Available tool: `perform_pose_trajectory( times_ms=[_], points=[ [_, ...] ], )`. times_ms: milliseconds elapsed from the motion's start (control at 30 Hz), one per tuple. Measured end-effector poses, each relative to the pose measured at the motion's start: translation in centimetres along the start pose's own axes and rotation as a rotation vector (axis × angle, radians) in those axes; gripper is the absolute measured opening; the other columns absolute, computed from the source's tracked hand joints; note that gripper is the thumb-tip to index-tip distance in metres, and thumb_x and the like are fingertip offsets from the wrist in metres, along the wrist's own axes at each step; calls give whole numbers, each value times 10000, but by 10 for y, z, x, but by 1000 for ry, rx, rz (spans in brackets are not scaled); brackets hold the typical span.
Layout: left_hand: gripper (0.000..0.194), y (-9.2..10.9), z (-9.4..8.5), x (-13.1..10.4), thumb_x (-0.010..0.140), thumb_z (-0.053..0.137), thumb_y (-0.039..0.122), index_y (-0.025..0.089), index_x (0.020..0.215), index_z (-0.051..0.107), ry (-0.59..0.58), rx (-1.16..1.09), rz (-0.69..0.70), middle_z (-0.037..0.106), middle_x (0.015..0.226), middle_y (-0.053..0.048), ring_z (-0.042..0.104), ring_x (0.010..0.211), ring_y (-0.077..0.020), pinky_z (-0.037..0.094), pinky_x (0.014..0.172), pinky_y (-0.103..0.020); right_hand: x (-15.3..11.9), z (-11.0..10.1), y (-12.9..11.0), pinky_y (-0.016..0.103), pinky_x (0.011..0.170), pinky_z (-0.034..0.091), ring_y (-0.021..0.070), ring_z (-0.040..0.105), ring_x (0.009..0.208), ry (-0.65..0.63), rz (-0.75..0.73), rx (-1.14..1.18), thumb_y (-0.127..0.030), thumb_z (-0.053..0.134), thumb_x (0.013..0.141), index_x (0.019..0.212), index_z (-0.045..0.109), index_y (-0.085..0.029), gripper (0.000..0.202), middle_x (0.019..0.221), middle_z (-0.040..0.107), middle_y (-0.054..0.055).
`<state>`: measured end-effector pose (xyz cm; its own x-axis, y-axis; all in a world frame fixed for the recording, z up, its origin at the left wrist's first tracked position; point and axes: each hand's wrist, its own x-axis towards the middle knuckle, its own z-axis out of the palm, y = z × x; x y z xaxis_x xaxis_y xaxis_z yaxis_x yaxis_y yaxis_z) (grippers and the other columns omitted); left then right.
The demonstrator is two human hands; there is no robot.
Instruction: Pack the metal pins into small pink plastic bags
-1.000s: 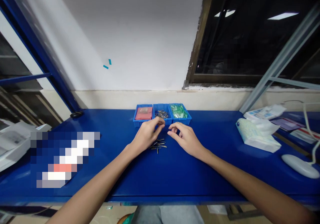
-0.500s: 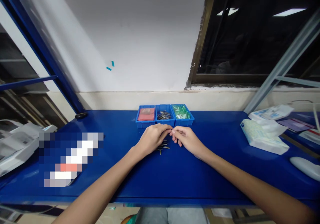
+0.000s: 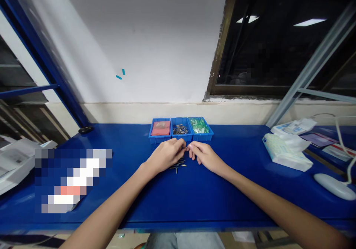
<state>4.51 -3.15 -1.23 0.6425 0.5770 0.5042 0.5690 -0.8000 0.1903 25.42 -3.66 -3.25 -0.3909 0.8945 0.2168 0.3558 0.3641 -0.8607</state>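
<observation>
Pins [image 3: 182, 164] on surface [image 3: 194, 200] by left hand [image 3: 167, 153]; right hand [image 3: 205, 155] opposite; both pinched nearly closed, contents, if any, unclear; tissue pack [image 3: 286, 155] print illegible.

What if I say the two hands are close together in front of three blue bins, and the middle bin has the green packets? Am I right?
Not quite. The head view shows thin metal pieces in the middle bin; the green packets are in the right bin. The left hand and right hand are indeed close together.
</observation>
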Motion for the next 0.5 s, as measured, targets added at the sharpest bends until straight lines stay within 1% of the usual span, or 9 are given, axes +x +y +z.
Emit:
perform_pose_trajectory(
  times_ms=[67, 200, 267, 333, 433, 500],
  points=[
    [53, 1, 1, 0, 974, 498, 203, 173, 965, 540, 36, -47, -10, 598, 839, -27, 572, 745, -159, 456, 679, -270, 0, 1, 0, 216, 517, 415, 97, 518, 543, 9, -8, 16, -460, 425, 995, 810, 579, -178, 370, 701, 596, 0],
    [52, 4, 2, 0, 951, 500, 178, 178, 962, 551, 101, -145, -35, 627, 883, -38, 591, 804, -166, 473, 732, -279, -1, 5, -2, 242, 639, 476, 134, 594, 706, 72, -54, -19, -351, 573, 916, 963, 616, -193, 170, 778, 630, 5],
    [73, 5, 3, 1, 958, 501, 200, 178, 956, 570, 119, -200, -56, 636, 872, -36, 597, 790, -162, 472, 717, -271, -1, 6, -2, 251, 675, 485, 143, 606, 749, 107, -64, -47, -311, 591, 893, 999, 619, -198, 158, 795, 636, 4],
    [91, 7, 3, 3, 961, 513, 217, 177, 964, 595, 139, -275, -72, 652, 862, -29, 605, 765, -152, 470, 691, -256, -1, 7, -2, 248, 674, 484, 144, 614, 751, 115, -75, -58, -298, 584, 896, 1028, 616, -203, 166, 796, 642, -1],
    [96, 10, 2, 6, 956, 543, 210, 175, 974, 630, 158, -371, -99, 677, 865, -18, 608, 719, -131, 460, 638, -230, -2, 6, -2, 245, 670, 479, 142, 622, 730, 99, -89, -75, -300, 558, 921, 974, 626, -205, 128, 773, 650, -6],
    [96, 10, 1, 7, 958, 558, 214, 174, 975, 644, 169, -388, -116, 684, 868, -17, 609, 707, -126, 453, 615, -221, -3, 4, -3, 252, 679, 481, 145, 628, 717, 90, -100, -84, -303, 543, 937, 918, 634, -201, 139, 765, 659, -4]
  ],
)
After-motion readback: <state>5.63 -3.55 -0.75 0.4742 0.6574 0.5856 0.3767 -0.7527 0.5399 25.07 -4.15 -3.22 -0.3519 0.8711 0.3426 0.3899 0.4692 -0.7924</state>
